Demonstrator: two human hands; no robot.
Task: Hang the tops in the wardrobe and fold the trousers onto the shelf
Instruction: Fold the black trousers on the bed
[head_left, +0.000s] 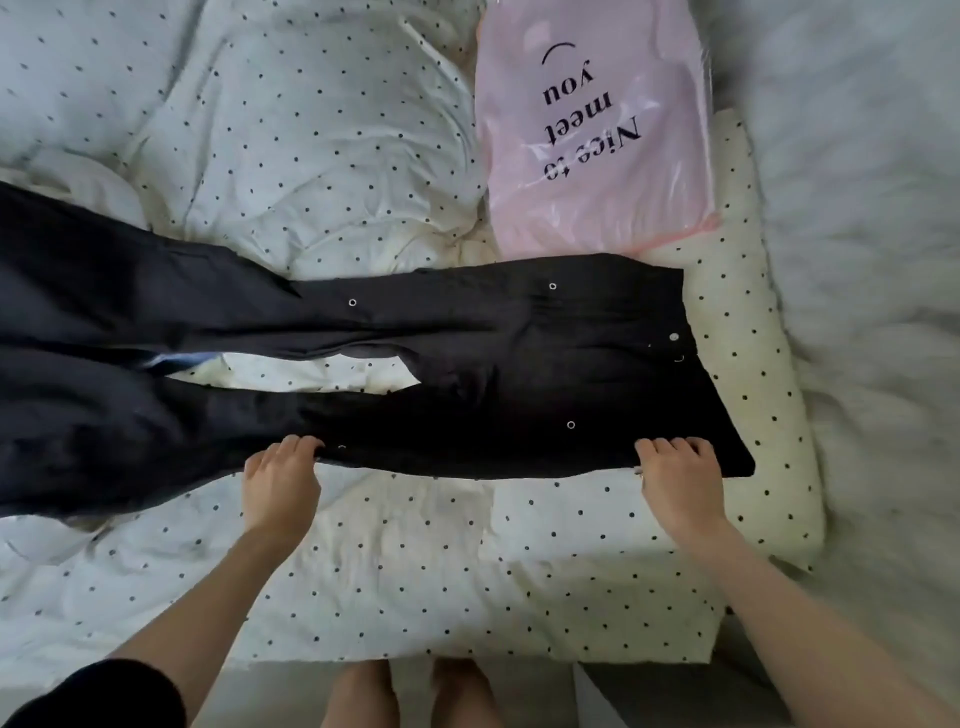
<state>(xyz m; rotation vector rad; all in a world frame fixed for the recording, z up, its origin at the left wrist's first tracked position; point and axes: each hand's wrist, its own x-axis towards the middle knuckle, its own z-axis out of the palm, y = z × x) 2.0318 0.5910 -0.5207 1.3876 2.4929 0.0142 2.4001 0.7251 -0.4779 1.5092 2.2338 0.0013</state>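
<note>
Spread under you, the polka-dot duvet (415, 561) carries a pink plastic bag (597, 130) reading "Nice to meet you" (upside down to you). Black trousers (467, 353) lie flat across it, waistband right. Your left hand (280, 483) and right hand (678, 480) each grip the near edge.

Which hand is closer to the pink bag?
The right hand. It grips the waist end of the black trousers, and the pink bag lies just beyond that end. The left hand grips the near leg, farther along to the left.
</note>
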